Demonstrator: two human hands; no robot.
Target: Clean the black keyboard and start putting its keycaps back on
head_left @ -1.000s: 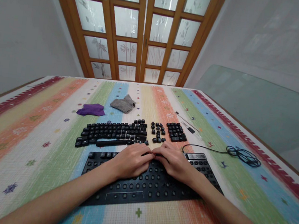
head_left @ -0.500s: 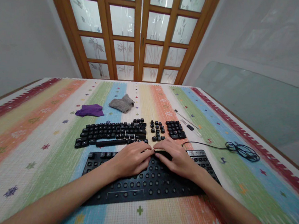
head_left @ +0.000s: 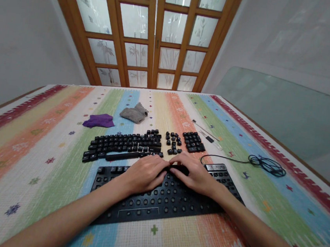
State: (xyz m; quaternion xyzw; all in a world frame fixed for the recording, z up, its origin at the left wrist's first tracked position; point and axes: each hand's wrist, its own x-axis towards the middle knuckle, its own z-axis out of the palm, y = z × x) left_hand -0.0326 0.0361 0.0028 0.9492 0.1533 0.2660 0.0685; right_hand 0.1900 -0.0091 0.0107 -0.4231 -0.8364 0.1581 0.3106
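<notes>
A black keyboard (head_left: 144, 204) lies in front of me with most of its keycaps off, baring rows of key posts. A few caps still sit along its top left edge. My left hand (head_left: 148, 173) rests over the upper middle of the keyboard, fingers curled and closed. My right hand (head_left: 195, 174) comes in from the other side, thumb and forefinger bent toward the left fingertips. The fingertips of both hands meet at the keyboard's top row, and whatever small piece is between them is hidden. Loose black keycaps (head_left: 124, 143) are laid out in keyboard order just behind.
Behind the keyboard are a spacebar (head_left: 122, 156), number-pad caps (head_left: 193, 142), a thin stick (head_left: 205, 129) and a small clear tool with a black part (head_left: 209, 139). A coiled cable (head_left: 266, 165) lies right. A purple cloth (head_left: 99, 120) and a grey cloth (head_left: 134, 113) lie farther back.
Both hands stay at the same spot on the top row, with only slight finger movement. The view has shifted very slightly; nothing on the table has moved.
</notes>
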